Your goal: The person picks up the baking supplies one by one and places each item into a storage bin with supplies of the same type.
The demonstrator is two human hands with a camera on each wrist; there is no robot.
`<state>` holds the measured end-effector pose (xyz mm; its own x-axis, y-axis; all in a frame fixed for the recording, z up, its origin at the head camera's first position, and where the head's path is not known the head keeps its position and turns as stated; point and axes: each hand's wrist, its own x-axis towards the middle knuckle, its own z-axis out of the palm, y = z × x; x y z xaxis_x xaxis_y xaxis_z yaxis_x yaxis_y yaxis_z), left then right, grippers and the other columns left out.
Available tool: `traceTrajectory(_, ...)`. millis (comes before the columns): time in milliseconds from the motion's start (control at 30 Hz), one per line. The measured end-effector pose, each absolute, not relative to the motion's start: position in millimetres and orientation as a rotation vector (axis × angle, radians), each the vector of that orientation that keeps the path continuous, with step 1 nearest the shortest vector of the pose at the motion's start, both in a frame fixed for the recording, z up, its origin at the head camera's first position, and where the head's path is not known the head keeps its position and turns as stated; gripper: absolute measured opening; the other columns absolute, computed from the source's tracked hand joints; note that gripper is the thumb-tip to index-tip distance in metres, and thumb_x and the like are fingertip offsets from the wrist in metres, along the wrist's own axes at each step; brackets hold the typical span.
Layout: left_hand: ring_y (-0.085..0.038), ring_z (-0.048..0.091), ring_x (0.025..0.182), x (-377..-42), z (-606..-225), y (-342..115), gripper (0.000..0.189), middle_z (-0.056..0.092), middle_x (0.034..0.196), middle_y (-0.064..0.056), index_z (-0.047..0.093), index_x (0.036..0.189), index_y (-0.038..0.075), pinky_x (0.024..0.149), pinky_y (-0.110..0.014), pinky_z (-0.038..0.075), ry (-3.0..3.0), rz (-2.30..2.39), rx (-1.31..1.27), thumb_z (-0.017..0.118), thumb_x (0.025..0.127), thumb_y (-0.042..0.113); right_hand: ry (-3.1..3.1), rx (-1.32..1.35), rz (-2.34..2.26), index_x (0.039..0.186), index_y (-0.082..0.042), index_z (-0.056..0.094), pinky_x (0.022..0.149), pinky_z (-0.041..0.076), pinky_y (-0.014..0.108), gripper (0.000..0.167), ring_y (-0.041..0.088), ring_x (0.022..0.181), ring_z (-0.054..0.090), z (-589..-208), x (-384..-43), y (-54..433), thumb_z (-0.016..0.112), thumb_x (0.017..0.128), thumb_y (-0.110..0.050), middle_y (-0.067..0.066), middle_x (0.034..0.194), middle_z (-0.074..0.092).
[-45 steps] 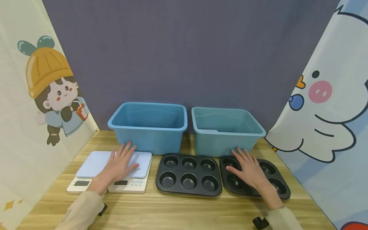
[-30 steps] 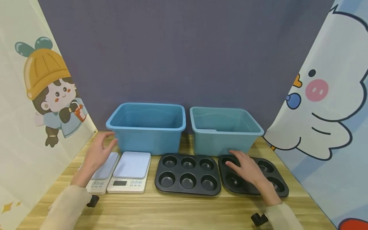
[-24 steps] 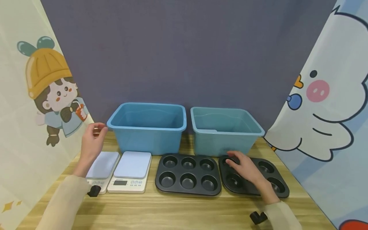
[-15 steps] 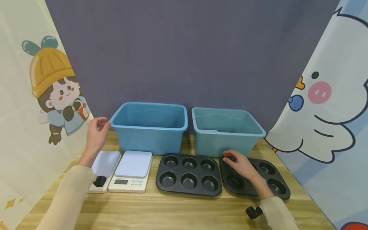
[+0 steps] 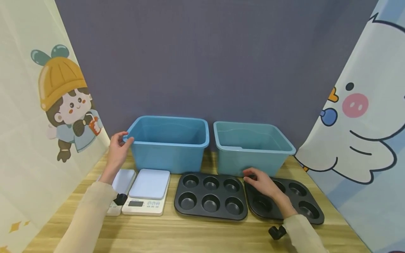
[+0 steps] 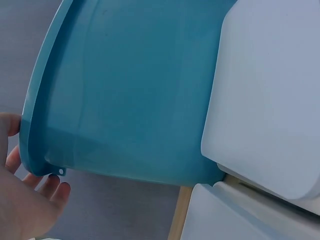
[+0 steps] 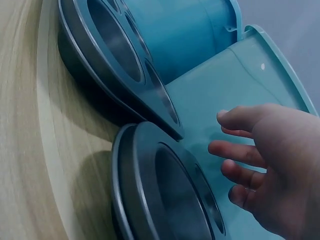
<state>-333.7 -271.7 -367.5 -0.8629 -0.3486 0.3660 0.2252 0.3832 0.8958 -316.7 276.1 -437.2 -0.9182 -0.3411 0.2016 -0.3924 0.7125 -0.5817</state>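
Observation:
At the left front corner of the blue plastic bin (image 5: 167, 156), my left hand (image 5: 117, 151) holds the rim, thumb over its top edge and fingers curled at the side. In the left wrist view, the left hand (image 6: 25, 200) meets the rim beside a small holed tab. My right hand (image 5: 261, 182) hovers over the right muffin tin (image 5: 284, 196), in front of the teal bin (image 5: 253, 161). The right wrist view shows the right hand (image 7: 280, 165) with loosely bent fingers and nothing in them; it partly hides the tin in the head view.
Two white kitchen scales stand at the left, the nearer-to-middle scale (image 5: 148, 191) whole in view and the outer scale (image 5: 121, 182) partly behind my left arm. A second muffin tin (image 5: 211, 196) lies centrally on the wooden table (image 5: 190, 235). A grey backdrop (image 5: 202, 63) rises behind.
My left hand has left the scales, risen and moved to the blue bin's left corner, taking its rim. My right hand has shifted slightly left, its spread fingers now loosely bent.

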Motion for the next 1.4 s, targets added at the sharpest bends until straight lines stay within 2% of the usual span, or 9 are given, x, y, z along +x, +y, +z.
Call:
traceTrajectory(133, -0.025, 0.043, 0.122, -339, -368, -271, 0.051, 0.038, 0.143, -0.017, 0.045, 0.142, 0.004, 0.101, -0.034, 0.036, -2.156, -1.478, 0.116, 0.054, 0.102, 0.034, -2.853, 0.605, 0.974, 0.127, -0.008, 0.063, 0.077, 0.049, 0.036, 0.032, 0.018, 0.094, 0.061, -438, -320, 273, 0.061, 0.099, -0.026, 0.011, 0.125, 0.065)
traceTrajectory(333, -0.035, 0.037, 0.135, -343, -371, -274, 0.062, 0.033, 0.154, -0.021, 0.036, 0.151, 0.007, 0.112, -0.05, 0.032, -2.215, -1.504, 0.122, 0.048, 0.102, 0.043, -2.87, 0.59, 0.931, 0.124, -0.008, 0.064, 0.078, 0.048, 0.037, 0.029, 0.021, 0.096, 0.061, -436, -325, 272, 0.062, 0.099, -0.022, 0.011, 0.122, 0.067)
traceTrajectory(500, -0.036, 0.029, 0.144, -347, -377, -276, 0.063, 0.026, 0.161, -0.02, 0.028, 0.155, 0.01, 0.118, -0.053, 0.024, -2.197, -1.588, 0.087, 0.044, 0.103, 0.043, -2.88, 0.614, 0.911, 0.124, -0.008, 0.065, 0.08, 0.048, 0.037, 0.03, 0.022, 0.1, 0.062, -435, -328, 272, 0.062, 0.098, -0.023, 0.01, 0.119, 0.067)
traceTrajectory(633, -0.03, 0.035, 0.135, -352, -384, -274, 0.06, 0.029, 0.158, -0.019, 0.028, 0.154, 0.011, 0.113, -0.046, 0.03, -2.123, -1.654, 0.048, 0.043, 0.104, 0.041, -2.877, 0.622, 0.922, 0.124, -0.009, 0.065, 0.079, 0.048, 0.037, 0.03, 0.022, 0.099, 0.061, -436, -330, 272, 0.063, 0.098, -0.024, 0.009, 0.118, 0.067)
traceTrajectory(733, -0.024, 0.043, 0.115, -353, -389, -273, 0.059, 0.037, 0.146, -0.019, 0.028, 0.154, 0.012, 0.097, -0.035, 0.038, -2.121, -1.645, 0.058, 0.041, 0.105, 0.042, -2.883, 0.625, 0.924, 0.123, -0.009, 0.065, 0.077, 0.048, 0.035, 0.03, 0.021, 0.097, 0.061, -437, -331, 272, 0.063, 0.097, -0.024, 0.009, 0.117, 0.068)
traceTrajectory(833, -0.019, 0.041, 0.099, -354, -393, -272, 0.057, 0.039, 0.136, -0.017, 0.029, 0.153, 0.013, 0.083, -0.029, 0.035, -2.132, -1.617, 0.064, 0.039, 0.105, 0.043, -2.89, 0.637, 0.931, 0.123, -0.01, 0.065, 0.076, 0.047, 0.033, 0.03, 0.018, 0.094, 0.06, -438, -331, 271, 0.064, 0.097, -0.025, 0.008, 0.117, 0.068)
traceTrajectory(900, -0.02, 0.041, 0.1, -355, -394, -272, 0.057, 0.039, 0.137, -0.018, 0.029, 0.153, 0.013, 0.083, -0.028, 0.035, -2.132, -1.602, 0.058, 0.038, 0.105, 0.043, -2.894, 0.648, 0.925, 0.123, -0.01, 0.065, 0.074, 0.047, 0.032, 0.03, 0.016, 0.09, 0.059, -438, -331, 271, 0.064, 0.097, -0.026, 0.008, 0.117, 0.067)
traceTrajectory(1233, -0.03, 0.034, 0.136, -362, -397, -267, 0.053, 0.032, 0.154, -0.023, 0.028, 0.151, 0.007, 0.114, -0.044, 0.026, -2.041, -1.63, 0.019, 0.038, 0.106, 0.034, -2.908, 0.687, 0.919, 0.123, -0.011, 0.066, 0.07, 0.046, 0.028, 0.03, 0.011, 0.081, 0.058, -443, -335, 269, 0.063, 0.098, -0.027, 0.009, 0.117, 0.068)
traceTrajectory(1400, -0.034, 0.029, 0.141, -352, -387, -263, 0.05, 0.026, 0.157, -0.025, 0.028, 0.15, 0.001, 0.118, -0.049, 0.021, -2.013, -1.684, 0.011, 0.038, 0.107, 0.024, -2.903, 0.751, 0.889, 0.12, -0.01, 0.067, 0.069, 0.046, 0.027, 0.029, 0.009, 0.078, 0.057, -446, -338, 266, 0.065, 0.096, -0.027, 0.009, 0.113, 0.07)
